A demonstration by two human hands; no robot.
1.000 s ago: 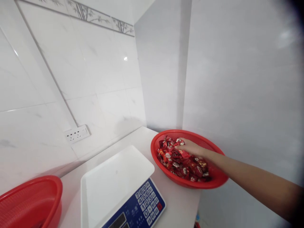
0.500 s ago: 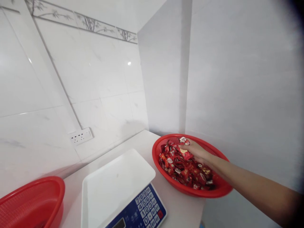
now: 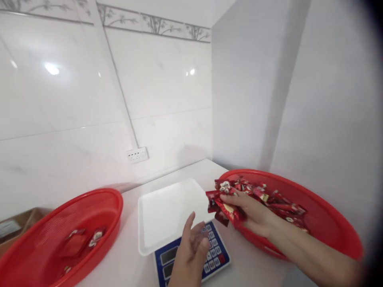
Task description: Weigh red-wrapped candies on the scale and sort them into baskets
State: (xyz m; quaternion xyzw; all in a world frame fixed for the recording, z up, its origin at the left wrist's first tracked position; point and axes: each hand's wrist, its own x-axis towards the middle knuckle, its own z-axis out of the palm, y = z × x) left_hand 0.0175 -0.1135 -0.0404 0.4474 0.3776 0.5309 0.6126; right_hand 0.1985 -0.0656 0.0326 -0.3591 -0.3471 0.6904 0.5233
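Observation:
My right hand (image 3: 248, 209) is closed round a bunch of red-wrapped candies (image 3: 223, 201), held over the near left rim of the right red basket (image 3: 332, 223). More wrapped candies (image 3: 278, 199) lie inside that basket. My left hand (image 3: 193, 249) hovers above the keypad of the digital scale (image 3: 220, 243), its fingers apart and nothing in it. The white weighing pan (image 3: 170, 215) of the scale carries nothing. Part of the keypad is hidden behind my left hand.
Another red basket (image 3: 112, 199) stands left of the scale, with a few red packets (image 3: 73, 243) in it. A cardboard box (image 3: 26, 223) sits beyond it at the far left. Tiled wall and a socket (image 3: 137, 154) rise behind the white table (image 3: 131, 231).
My right hand has lifted out of the right basket, carrying several candies toward the scale. My left hand has come into view. The view has turned left, showing more of the left basket.

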